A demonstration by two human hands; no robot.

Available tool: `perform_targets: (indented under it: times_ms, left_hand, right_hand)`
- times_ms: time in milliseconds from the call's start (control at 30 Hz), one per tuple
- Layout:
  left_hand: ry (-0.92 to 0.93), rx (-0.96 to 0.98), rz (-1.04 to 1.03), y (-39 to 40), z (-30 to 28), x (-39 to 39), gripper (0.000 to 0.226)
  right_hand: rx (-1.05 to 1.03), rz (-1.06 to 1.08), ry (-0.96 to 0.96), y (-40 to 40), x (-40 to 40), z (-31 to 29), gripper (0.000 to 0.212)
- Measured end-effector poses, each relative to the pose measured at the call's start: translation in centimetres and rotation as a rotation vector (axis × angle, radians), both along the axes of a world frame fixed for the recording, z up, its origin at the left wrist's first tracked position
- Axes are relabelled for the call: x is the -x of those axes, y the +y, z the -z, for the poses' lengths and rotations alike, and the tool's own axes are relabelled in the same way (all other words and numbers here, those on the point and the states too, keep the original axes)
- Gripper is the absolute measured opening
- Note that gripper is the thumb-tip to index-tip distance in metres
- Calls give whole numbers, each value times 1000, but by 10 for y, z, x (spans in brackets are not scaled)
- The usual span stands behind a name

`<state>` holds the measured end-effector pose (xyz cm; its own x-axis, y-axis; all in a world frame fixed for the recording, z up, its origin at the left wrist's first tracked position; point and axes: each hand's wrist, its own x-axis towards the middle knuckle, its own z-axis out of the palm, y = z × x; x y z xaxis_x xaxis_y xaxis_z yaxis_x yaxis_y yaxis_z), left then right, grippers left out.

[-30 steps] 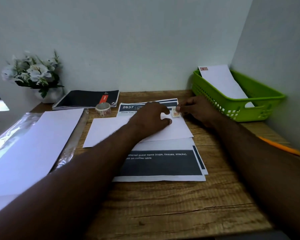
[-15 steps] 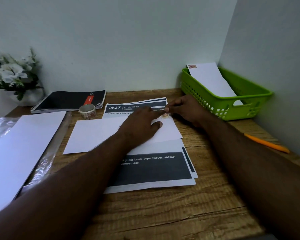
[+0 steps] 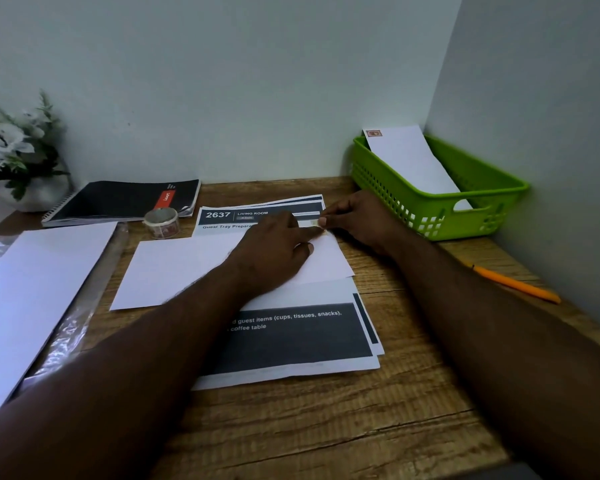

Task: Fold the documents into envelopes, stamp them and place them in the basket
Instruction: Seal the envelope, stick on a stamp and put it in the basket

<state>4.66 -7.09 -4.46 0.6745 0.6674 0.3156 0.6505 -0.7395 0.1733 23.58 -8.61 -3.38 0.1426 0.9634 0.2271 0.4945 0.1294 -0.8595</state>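
**Stamp goes on the envelope corner, basket waits at 2 o'clock**

Nearest to the person, the printed documents point(image 3: 291, 341) lie flat on the wooden table point(image 3: 326, 427); they are thin, light sheets that bend easily. On top of them lies the white envelope point(image 3: 174, 268), also light and a little slippery on paper, so it is probably best lifted by a long edge. The left hand point(image 3: 274, 251) presses it down with straight fingers, the forefinger on the stamp point(image 3: 321, 232) at the envelope's far right corner. The right hand point(image 3: 357, 220) pinches the stamp there; the stamp is tiny and mostly hidden.

At 11 o'clock stand the tape roll point(image 3: 161, 221) and the notebook point(image 3: 118, 202). At 2 o'clock the green basket point(image 3: 440, 216) already holds one stamped envelope point(image 3: 409, 161); the way to it looks open. The orange pen point(image 3: 516, 284) lies at 3 o'clock, near the table edge.
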Motion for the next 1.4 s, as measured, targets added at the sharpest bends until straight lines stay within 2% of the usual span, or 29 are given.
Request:
perform_targets:
  times_ms: [1400]
  left_hand:
    - [48, 34, -28, 3, -1, -4, 38]
  right_hand:
    - [-14, 110, -204, 13, 3, 5, 7]
